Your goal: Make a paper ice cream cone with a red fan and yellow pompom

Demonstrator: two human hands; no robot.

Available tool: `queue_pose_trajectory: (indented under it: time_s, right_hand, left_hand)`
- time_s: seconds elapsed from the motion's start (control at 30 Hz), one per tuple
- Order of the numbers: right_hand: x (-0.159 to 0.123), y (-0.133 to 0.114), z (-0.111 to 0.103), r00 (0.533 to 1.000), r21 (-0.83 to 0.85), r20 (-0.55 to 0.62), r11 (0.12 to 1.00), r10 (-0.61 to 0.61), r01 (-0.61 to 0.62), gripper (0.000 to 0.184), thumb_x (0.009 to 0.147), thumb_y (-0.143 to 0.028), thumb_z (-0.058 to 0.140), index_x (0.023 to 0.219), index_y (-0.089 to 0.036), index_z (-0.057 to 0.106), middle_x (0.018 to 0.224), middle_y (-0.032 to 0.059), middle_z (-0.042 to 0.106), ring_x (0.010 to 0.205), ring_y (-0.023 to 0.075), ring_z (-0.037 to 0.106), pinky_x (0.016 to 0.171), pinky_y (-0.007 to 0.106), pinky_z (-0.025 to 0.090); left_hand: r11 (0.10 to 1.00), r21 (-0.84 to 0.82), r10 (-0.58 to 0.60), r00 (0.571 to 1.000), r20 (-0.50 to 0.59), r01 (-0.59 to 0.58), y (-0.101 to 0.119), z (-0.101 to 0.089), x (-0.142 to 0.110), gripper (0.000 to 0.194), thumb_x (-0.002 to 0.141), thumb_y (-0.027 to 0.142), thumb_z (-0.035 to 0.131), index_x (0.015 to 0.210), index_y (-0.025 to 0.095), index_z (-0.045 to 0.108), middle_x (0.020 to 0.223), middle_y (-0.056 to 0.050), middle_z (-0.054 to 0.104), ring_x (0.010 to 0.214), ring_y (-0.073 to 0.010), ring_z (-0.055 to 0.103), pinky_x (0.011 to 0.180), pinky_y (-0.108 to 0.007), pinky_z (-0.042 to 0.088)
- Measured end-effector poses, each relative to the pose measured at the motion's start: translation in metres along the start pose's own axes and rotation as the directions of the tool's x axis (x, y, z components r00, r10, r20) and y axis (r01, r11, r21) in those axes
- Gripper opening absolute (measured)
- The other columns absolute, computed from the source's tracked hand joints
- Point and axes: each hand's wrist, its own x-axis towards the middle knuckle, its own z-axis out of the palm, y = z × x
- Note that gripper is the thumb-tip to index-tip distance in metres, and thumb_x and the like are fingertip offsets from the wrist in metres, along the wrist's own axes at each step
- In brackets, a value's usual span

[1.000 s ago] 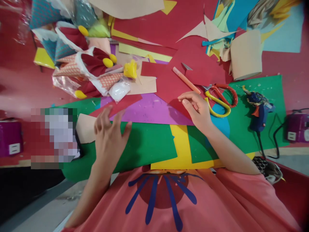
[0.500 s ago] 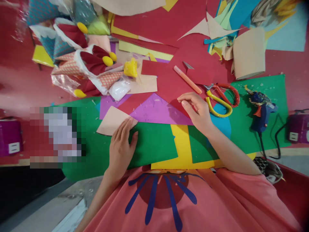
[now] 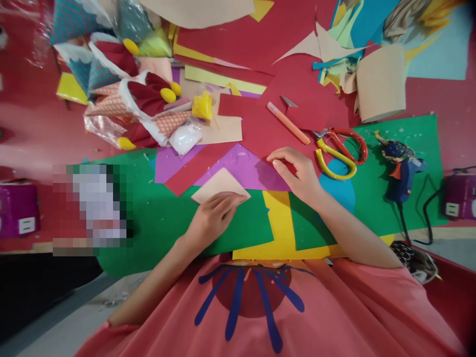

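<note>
A beige, roughly fan-shaped piece of craft sheet [image 3: 220, 184] is over the green mat [image 3: 148, 213], its near edge under my left hand [image 3: 213, 218]. The fingers of that hand are closed together on the piece; its thumb is mostly hidden. My right hand [image 3: 297, 176] is just above the purple sheet [image 3: 241, 166] and the red sheet [image 3: 256, 134], loosely curled, a gap between thumb and fingers and nothing visible in it. Beyond it lie scissors [image 3: 336, 158] with one red and one yellow handle, and an orange marker-like stick [image 3: 288, 123].
A blue glue gun [image 3: 403, 173] with a black cord lies at the right. Patterned cone-shaped craft figures [image 3: 148, 99] are heaped at the upper left. A beige rolled cylinder [image 3: 381, 84] stands near coloured scraps [image 3: 338, 44]. A blurred-out object [image 3: 98, 206] is at the left.
My left hand has moved right with the beige piece, which has turned and uncovered more red and purple sheet. My right hand has shifted slightly left.
</note>
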Motion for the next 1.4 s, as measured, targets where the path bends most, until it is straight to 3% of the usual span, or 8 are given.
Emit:
queue_pose_trajectory:
  time_s: [0.07,0.17,0.3,0.53,0.87,1.03,1.23,1.4]
  right_hand:
    - [-0.001,-0.001,0.000,1.000,0.026,0.020,1.000,-0.002,0.001,0.019,0.097,-0.029,0.047,0.091,-0.021,0.064,0.094,0.0053,0.071,0.093,0.0168,0.066,0.086,0.032,0.051]
    - [-0.002,-0.003,0.000,0.996,0.160,0.081,0.985,0.047,-0.060,0.019,0.097,-0.026,0.048,0.093,-0.019,0.065,0.095,0.0051,0.072,0.093,0.0146,0.067,0.084,0.029,0.051]
    - [-0.001,-0.006,-0.003,0.963,0.404,0.175,0.876,0.207,-0.262,0.028,0.096,-0.042,0.052,0.089,-0.020,0.067,0.084,0.0018,0.071,0.079,0.0119,0.066,0.075,0.025,0.052]
    - [0.005,-0.001,-0.007,0.932,0.465,0.164,0.808,0.322,-0.361,0.040,0.076,-0.057,0.071,0.093,-0.021,0.063,0.083,0.0005,0.067,0.074,0.0125,0.062,0.064,0.024,0.050]
    - [0.000,-0.002,-0.004,0.965,-0.052,0.085,0.968,0.247,-0.244,0.027,0.084,-0.033,0.061,0.108,-0.020,0.060,0.074,-0.0001,0.063,0.062,0.0138,0.055,0.058,0.027,0.042]
    - [0.001,-0.005,-0.008,0.977,-0.291,0.080,0.942,0.196,-0.165,0.036,0.086,-0.027,0.058,0.120,-0.014,0.061,0.067,-0.0010,0.060,0.054,0.0122,0.050,0.057,0.027,0.038]
    - [0.007,-0.006,-0.022,0.978,-0.462,-0.125,0.863,0.168,-0.207,0.026,0.092,-0.024,0.049,0.113,-0.017,0.063,0.054,-0.0032,0.051,0.048,0.0136,0.047,0.053,0.029,0.034]
    - [0.033,-0.005,-0.036,0.995,-0.618,-0.092,0.780,0.045,-0.092,0.014,0.092,-0.019,0.051,0.098,-0.021,0.063,0.094,0.0089,0.069,0.087,0.0231,0.065,0.077,0.038,0.050]
  left_hand:
    - [0.944,-0.271,-0.160,0.978,0.132,0.191,0.008,0.006,0.009,0.015,0.089,0.017,0.058,0.099,0.019,0.069,0.095,-0.004,0.078,0.087,-0.0126,0.075,0.076,-0.018,0.061]
    - [0.656,-0.566,-0.314,0.862,0.398,0.500,0.015,0.009,0.026,0.011,0.082,0.026,0.066,0.089,0.018,0.070,0.089,-0.005,0.077,0.078,-0.0130,0.074,0.065,-0.018,0.060]
    - [0.368,-0.719,-0.398,0.799,0.451,0.590,0.009,0.007,0.057,0.015,0.070,0.023,0.074,0.083,0.018,0.067,0.070,0.002,0.070,0.057,-0.0076,0.065,0.050,-0.014,0.051]
    - [0.696,-0.634,-0.459,0.888,-0.031,0.337,-0.021,0.008,0.093,0.013,0.071,0.018,0.070,0.084,0.017,0.066,0.083,0.000,0.071,0.080,-0.0095,0.069,0.074,-0.019,0.056]
    - [0.984,-0.158,-0.117,0.964,-0.238,0.080,-0.041,0.010,0.082,0.019,0.092,0.028,0.058,0.107,0.022,0.066,0.118,-0.007,0.068,0.115,-0.0182,0.064,0.097,-0.032,0.055]
    - [0.961,0.169,0.219,0.975,0.017,-0.219,-0.028,0.022,0.069,0.023,0.097,0.023,0.048,0.114,0.021,0.062,0.121,-0.008,0.069,0.119,-0.0202,0.063,0.101,-0.039,0.054]
    - [0.940,0.279,0.123,0.957,0.261,-0.197,-0.018,0.030,0.063,0.044,0.097,0.022,0.042,0.140,0.011,0.046,0.149,-0.019,0.048,0.143,-0.0285,0.043,0.116,-0.051,0.042]
    - [0.925,0.338,0.074,0.956,0.285,-0.173,-0.017,0.028,0.064,0.045,0.096,0.022,0.044,0.139,0.009,0.047,0.149,-0.020,0.048,0.142,-0.0319,0.044,0.117,-0.052,0.040]
